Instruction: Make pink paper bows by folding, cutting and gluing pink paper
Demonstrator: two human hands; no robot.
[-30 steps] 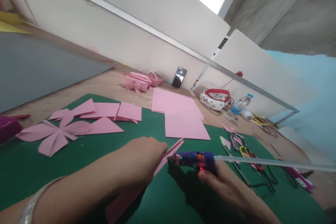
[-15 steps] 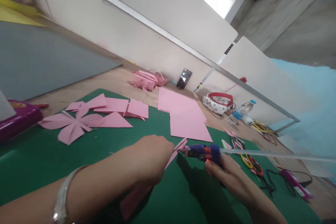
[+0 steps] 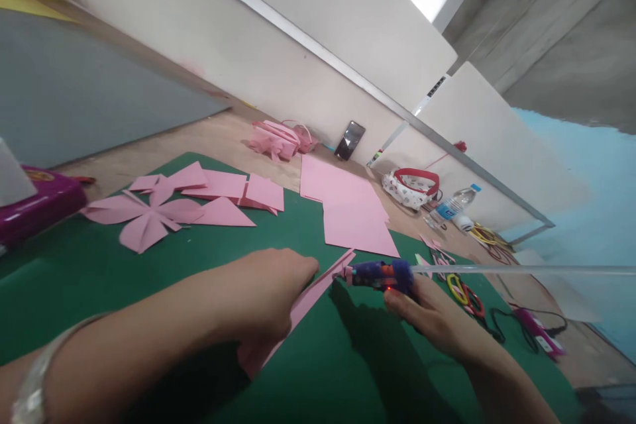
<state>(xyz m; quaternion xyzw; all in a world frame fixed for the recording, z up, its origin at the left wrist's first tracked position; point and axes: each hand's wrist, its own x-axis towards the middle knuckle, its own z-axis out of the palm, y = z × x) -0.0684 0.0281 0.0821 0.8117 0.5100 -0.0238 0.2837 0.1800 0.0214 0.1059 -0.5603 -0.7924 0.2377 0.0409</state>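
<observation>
My left hand (image 3: 273,285) is closed on a folded strip of pink paper (image 3: 313,298), held at a slant above the green mat (image 3: 298,397). In my right hand (image 3: 430,315) is a blue hot glue gun (image 3: 380,276), its red light lit. A long clear glue stick (image 3: 521,269) sticks out of its back. The nozzle meets the paper's edge near the upper end; whether glue is coming out I cannot tell. A pink paper flower (image 3: 152,215) lies to the left, beside several folded pink pieces (image 3: 221,185). Square pink sheets (image 3: 360,225) lie ahead of my hands.
Scissors (image 3: 464,295) with yellow and red handles and paper scraps lie at right, near a purple device with a cord (image 3: 541,331). Along the wall are a phone (image 3: 350,140), a white and red pouch (image 3: 410,187) and a water bottle (image 3: 454,205). A purple object (image 3: 44,202) stands at left.
My left hand has shifted left and down along the strip, so more of the paper shows. The glue gun stays at the paper's edge. The view has tilted slightly.
</observation>
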